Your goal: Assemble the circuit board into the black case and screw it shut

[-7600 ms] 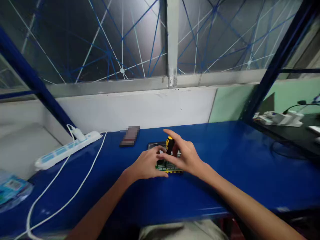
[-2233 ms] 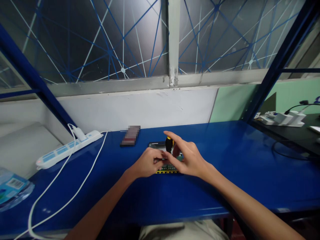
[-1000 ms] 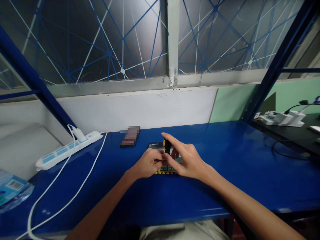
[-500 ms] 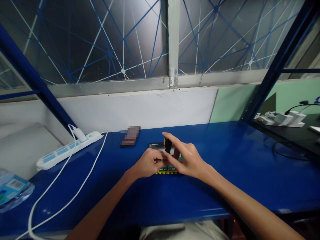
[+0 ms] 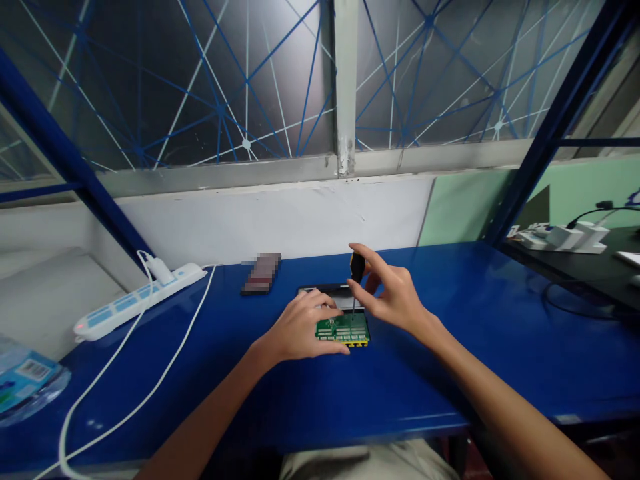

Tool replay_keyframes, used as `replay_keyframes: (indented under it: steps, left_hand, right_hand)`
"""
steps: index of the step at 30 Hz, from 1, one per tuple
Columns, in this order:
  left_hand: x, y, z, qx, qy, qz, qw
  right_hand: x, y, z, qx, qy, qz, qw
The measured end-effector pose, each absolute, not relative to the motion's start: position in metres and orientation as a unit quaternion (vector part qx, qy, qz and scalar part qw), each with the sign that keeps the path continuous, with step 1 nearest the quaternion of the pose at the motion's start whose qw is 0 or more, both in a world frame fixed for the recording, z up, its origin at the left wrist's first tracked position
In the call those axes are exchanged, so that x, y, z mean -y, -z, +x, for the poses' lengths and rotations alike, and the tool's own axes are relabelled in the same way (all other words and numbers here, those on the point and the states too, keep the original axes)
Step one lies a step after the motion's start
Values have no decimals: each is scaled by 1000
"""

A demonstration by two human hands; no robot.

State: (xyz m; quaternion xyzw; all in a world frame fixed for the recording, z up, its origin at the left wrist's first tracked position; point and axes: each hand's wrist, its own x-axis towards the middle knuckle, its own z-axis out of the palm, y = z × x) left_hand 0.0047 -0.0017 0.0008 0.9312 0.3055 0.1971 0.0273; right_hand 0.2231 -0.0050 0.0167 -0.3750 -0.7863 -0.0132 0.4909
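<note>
A green circuit board [image 5: 345, 329] with a yellow row of ports along its near edge lies on the blue desk. My left hand [image 5: 303, 328] grips its left side, fingers over the top and thumb along the front edge. A screwdriver [image 5: 357, 268] with a black and yellow handle stands nearly upright in my right hand [image 5: 393, 293]. Its thin shaft reaches down to the right part of the board, and whether the tip sits on a screw is too small to tell. Directly behind the board is a dark-edged case [image 5: 340, 297], partly hidden by my hands.
A white power strip [image 5: 143, 300] with a plugged-in adapter and cable [image 5: 180, 350] lies at left, near a plastic bottle [image 5: 30, 383]. A blurred-out flat object [image 5: 263, 273] rests behind my left hand. White chargers [image 5: 575, 237] sit on a black table at right.
My right hand has moved right and slightly up with the screwdriver, whose shaft now shows. My left hand has gone from a pinch near the screwdriver to spreading over the board.
</note>
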Motion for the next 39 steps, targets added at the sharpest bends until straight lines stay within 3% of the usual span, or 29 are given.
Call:
replay_keyframes:
  steps: [6,18,32,39]
  left_hand:
    - [0,8,6,-285,-180,941,-31]
    - [-1,13,7,-303,-168,937,-37]
    - [1,9,8,-308,-164,937,-23]
    - [1,9,7,-307,-165,937,-14]
  right_hand:
    - [-3,-13,230,787,36,-406,463]
    - [-1,-12,228,799,56,-405,441]
    - [-14,-25,253,735,50,-457,499]
    - [-23,-25,265,735,61,-520,432]
